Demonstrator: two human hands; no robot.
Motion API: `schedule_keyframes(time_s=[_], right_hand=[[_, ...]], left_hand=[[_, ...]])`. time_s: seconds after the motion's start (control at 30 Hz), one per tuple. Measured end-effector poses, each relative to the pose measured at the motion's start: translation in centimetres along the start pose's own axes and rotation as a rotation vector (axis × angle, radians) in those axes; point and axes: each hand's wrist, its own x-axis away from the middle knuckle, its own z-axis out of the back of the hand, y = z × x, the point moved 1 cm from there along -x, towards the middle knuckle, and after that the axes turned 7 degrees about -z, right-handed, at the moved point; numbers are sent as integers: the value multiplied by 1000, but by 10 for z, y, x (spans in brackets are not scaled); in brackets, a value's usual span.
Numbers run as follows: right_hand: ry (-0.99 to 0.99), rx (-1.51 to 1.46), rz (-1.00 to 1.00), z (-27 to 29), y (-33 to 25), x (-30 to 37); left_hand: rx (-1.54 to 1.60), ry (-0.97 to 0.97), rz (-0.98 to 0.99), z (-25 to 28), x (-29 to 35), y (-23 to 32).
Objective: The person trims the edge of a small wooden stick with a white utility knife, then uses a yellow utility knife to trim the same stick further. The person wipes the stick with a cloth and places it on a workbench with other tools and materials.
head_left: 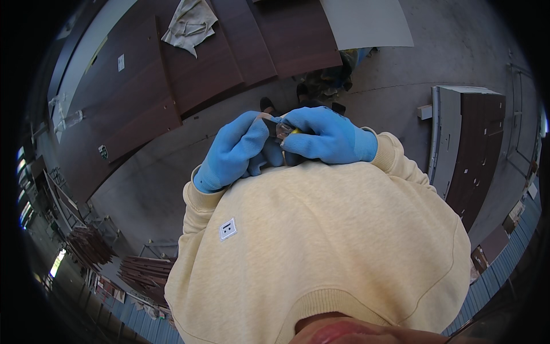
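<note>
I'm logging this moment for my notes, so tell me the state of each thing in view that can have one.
Left hand: gloved, fingers curled, grip unclear
Right hand: gloved, closed on the small item
Small item: partly hidden, kind unclear
Brown panels: lying flat
Beige cloth: crumpled, lying on the brown panels

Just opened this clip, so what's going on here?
A person in a cream sweatshirt holds a small clear-and-yellow item in the blue-gloved right hand, with the left hand, gloved too, close beside it. What the item is can't be made out. Farther out lie dark brown panels with a crumpled pale cloth on top.
</note>
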Motion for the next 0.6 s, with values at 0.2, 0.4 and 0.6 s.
schedule_keyframes(time_s=[0.2,0.4,0.6], right_hand=[[24,91,80,1,4,5],[29,129,112,3,5,7],[18,130,99,3,8,7]], left_hand=[[11,34,92,-8,1,7],[29,47,125,-13,2,12],[68,92,115,-19,3,14]])
